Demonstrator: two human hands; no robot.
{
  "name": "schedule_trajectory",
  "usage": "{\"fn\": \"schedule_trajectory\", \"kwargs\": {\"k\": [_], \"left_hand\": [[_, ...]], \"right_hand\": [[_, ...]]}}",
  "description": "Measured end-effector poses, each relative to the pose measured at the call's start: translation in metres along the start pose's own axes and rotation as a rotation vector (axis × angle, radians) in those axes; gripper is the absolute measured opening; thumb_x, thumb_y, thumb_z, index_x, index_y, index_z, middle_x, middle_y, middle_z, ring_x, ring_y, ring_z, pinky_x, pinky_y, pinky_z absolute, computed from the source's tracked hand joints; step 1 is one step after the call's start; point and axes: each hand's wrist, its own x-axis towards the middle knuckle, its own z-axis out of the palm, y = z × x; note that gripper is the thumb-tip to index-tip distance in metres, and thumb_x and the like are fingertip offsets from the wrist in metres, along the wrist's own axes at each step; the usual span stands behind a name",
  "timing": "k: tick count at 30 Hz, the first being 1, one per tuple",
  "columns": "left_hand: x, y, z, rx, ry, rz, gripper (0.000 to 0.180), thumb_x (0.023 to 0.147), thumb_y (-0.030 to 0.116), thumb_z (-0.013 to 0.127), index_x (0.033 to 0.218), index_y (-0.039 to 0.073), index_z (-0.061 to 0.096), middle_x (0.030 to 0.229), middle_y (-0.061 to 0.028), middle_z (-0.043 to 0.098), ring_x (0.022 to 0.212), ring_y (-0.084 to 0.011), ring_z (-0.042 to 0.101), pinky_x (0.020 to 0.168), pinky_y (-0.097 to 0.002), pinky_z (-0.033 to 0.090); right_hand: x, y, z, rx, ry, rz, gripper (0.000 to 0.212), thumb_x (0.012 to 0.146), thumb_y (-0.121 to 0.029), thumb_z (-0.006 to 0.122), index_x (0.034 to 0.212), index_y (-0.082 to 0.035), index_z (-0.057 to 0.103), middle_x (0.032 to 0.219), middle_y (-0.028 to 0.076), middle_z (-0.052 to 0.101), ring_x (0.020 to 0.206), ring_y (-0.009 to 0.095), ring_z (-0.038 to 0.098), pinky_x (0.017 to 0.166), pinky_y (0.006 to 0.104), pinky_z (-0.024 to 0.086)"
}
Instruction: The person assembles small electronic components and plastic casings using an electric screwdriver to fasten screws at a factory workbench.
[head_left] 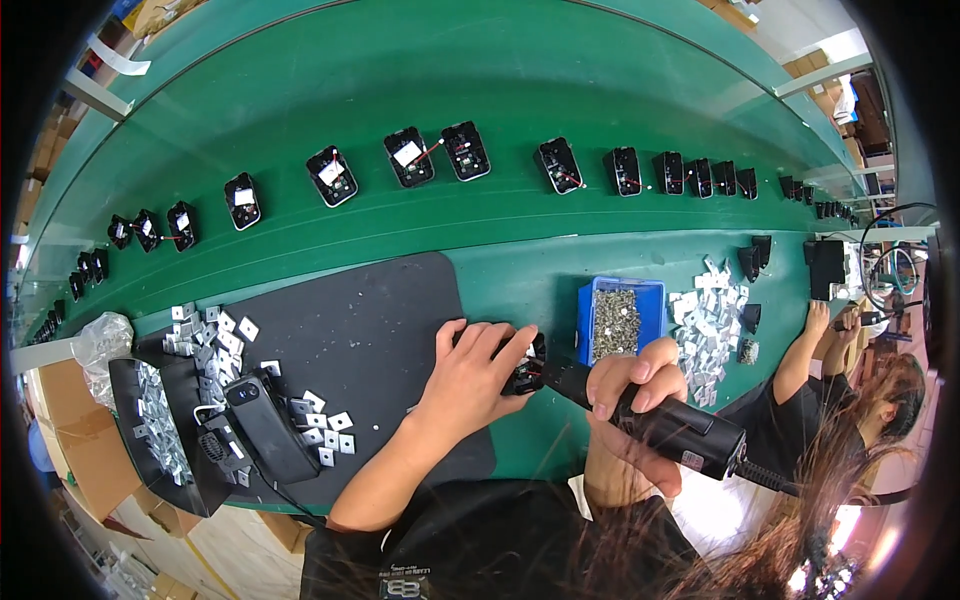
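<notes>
My left hand [478, 368] is closed round a small black plastic housing [522, 378] at the right edge of the black mat [390, 330]. A red wire shows inside the housing, and my fingers cover much of it. In my right hand [640, 385] is a black corded electric screwdriver [695, 437], held nearly level. Its front end points left and meets the housing's right side; the bit itself cannot be made out. Just beyond my right hand stands a blue bin [652, 292] of small screws [615, 325].
Flat silvery plates lie in piles to the right [705, 330] and left [215, 345]. A black tray [200, 465] of plates and a long black device [270, 428] stand at left. Black housings [408, 158] line the green surface behind. A co-worker [840, 400] sits at right.
</notes>
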Motion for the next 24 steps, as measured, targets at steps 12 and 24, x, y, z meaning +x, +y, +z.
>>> {"fn": "schedule_trajectory", "kwargs": {"k": [12, 24], "left_hand": [[0.0027, 0.0010, 0.0042, -0.005, 0.000, 0.002, 0.077, 0.058, 0.030, 0.084, 0.127, 0.014, 0.053, 0.109, -0.0054, 0.054, 0.104, -0.0225, 0.052, 0.098, -0.0476, 0.032], [0.0070, 0.0073, -0.0003, -0.001, 0.011, 0.036, 0.075, 0.057, 0.031, 0.083, 0.124, 0.011, 0.055, 0.104, -0.0041, 0.056, 0.100, -0.0212, 0.054, 0.097, -0.0449, 0.033]], "right_hand": [[-0.0016, -0.0024, -0.0018, -0.017, -0.028, 0.031, 0.074, 0.063, -0.064, 0.078, 0.091, -0.001, 0.052, 0.107, 0.010, 0.043, 0.061, 0.018, 0.056, 0.054, 0.0310, 0.042], [-0.0026, 0.0000, -0.0051, -0.017, -0.023, 0.101, 0.059, 0.067, -0.051, 0.082, 0.084, -0.002, 0.053, 0.101, 0.009, 0.047, 0.061, 0.019, 0.059, 0.056, 0.0336, 0.044]]}}
